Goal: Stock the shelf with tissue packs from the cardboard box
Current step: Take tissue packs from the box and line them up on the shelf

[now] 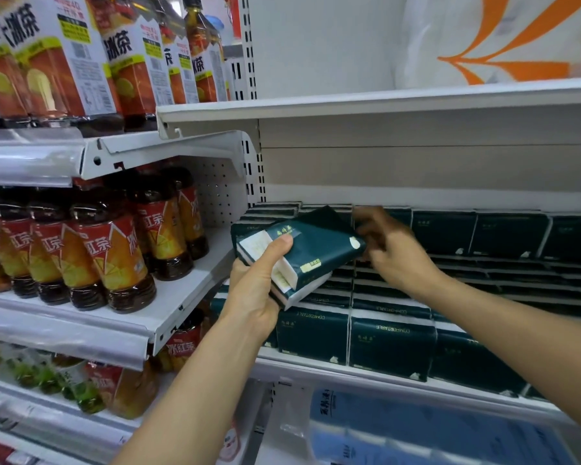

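My left hand [252,290] grips two tissue packs [299,253] before the shelf [383,370]; my blurred right hand [388,245], fingers seemingly curled, touches the stacked packs [443,229]. Risk: the lower held pack slipping free.

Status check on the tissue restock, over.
Left hand grips two tissue packs in front of the shelf. Right hand blurred at the top of the stacked packs, grip unclear. Nothing blocking.
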A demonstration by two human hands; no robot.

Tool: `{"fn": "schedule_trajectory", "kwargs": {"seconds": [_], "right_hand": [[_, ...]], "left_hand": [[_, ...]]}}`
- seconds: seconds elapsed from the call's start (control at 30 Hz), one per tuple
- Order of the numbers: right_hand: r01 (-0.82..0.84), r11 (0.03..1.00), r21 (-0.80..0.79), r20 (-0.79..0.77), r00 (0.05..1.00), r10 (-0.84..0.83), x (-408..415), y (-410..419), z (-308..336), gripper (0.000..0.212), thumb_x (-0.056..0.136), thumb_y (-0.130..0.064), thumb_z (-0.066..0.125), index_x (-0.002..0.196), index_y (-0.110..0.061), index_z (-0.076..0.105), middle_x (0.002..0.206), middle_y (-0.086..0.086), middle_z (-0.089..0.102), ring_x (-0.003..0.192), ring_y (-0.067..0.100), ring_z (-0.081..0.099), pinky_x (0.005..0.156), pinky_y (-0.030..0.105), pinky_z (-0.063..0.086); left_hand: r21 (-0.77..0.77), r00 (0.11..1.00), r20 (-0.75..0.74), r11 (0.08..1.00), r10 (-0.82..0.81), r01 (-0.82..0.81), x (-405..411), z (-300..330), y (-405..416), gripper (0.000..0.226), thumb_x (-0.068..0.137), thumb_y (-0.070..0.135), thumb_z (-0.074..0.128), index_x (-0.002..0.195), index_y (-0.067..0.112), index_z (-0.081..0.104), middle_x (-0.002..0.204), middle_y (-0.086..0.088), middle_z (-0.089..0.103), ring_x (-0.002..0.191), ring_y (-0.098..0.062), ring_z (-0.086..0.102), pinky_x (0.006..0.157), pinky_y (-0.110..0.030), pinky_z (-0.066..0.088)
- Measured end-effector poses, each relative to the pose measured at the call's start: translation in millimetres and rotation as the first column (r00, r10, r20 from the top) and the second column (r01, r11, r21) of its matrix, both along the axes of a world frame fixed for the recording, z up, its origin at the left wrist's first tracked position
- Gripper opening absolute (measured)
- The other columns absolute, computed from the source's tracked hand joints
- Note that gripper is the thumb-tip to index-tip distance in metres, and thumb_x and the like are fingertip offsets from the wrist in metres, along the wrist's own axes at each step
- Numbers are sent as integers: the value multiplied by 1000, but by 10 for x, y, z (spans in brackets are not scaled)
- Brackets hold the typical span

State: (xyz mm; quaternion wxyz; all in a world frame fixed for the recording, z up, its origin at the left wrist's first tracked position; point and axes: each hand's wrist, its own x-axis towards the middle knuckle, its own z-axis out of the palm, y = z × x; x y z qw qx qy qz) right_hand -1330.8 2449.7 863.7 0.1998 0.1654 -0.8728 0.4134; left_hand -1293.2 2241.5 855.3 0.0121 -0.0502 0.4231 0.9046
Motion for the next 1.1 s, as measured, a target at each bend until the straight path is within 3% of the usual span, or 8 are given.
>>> {"fn": "schedule_trajectory", "kwargs": {"seconds": [0.03,0.1,0.2,0.33,0.43,0.6,0.8,1.1], "right_hand": [[26,980,-195,147,989,4,-37,7,22,20,98,-11,51,117,-17,58,105,8,67,64,15,63,55,24,51],[50,883,-466,459,867,193,-46,41,87,41,98,-46,48,109,-10,64,83,7,67,53,14,52,44,23,39],[-95,900,-425,634,679,371,-6,134,141,65,73,-67,55,106,-11,64,71,-1,58,54,10,42,42,18,29],[-129,879,-460,640,637,429,-16,257,86,47,67,-44,71,101,-12,66,74,-2,58,54,8,39,42,16,25],[-28,814,-581,549,725,416,-96,456,57,30,72,-36,70,91,-13,65,73,1,60,56,12,46,49,22,34],[259,860,-440,358,929,-96,-406,981,-43,40,82,-26,76,109,2,67,90,11,67,78,19,59,60,26,53],[323,908,-267,317,919,-233,-636,1101,-168,29,78,-17,80,65,-12,55,66,3,52,70,17,55,56,23,55],[380,893,-242,321,900,-296,-919,971,-412,40,74,-13,83,107,1,65,85,9,63,85,25,63,82,43,57]], "left_hand": [[-11,1000,-4,1000,-6,6,8,-3,13,65,74,7,86,132,11,57,116,-22,72,106,-46,68,95,-68,49],[-56,1000,-7,998,-4,4,17,-6,37,66,72,10,87,131,11,57,114,-20,73,104,-42,70,92,-66,52],[-106,999,-37,994,-30,26,16,-5,92,66,69,17,88,128,11,60,113,-18,74,106,-40,70,98,-62,50],[-182,1000,-26,983,13,-18,-44,-14,171,65,70,33,82,128,13,60,109,-10,76,101,-28,74,91,-46,58],[-153,998,37,987,46,-39,-95,-46,186,42,90,28,70,127,12,59,109,-10,76,98,-27,74,84,-46,60],[-151,995,74,987,62,-50,-165,-93,209,34,97,26,64,127,11,60,102,-8,78,85,-23,76,69,-41,63],[-150,994,89,988,58,-44,-207,-118,244,35,97,25,64,128,10,60,100,-9,78,84,-23,77,67,-39,63],[-135,994,89,990,60,-48,-233,-133,224,33,97,23,64,127,11,60,98,-8,78,81,-22,77,65,-40,64]]}}
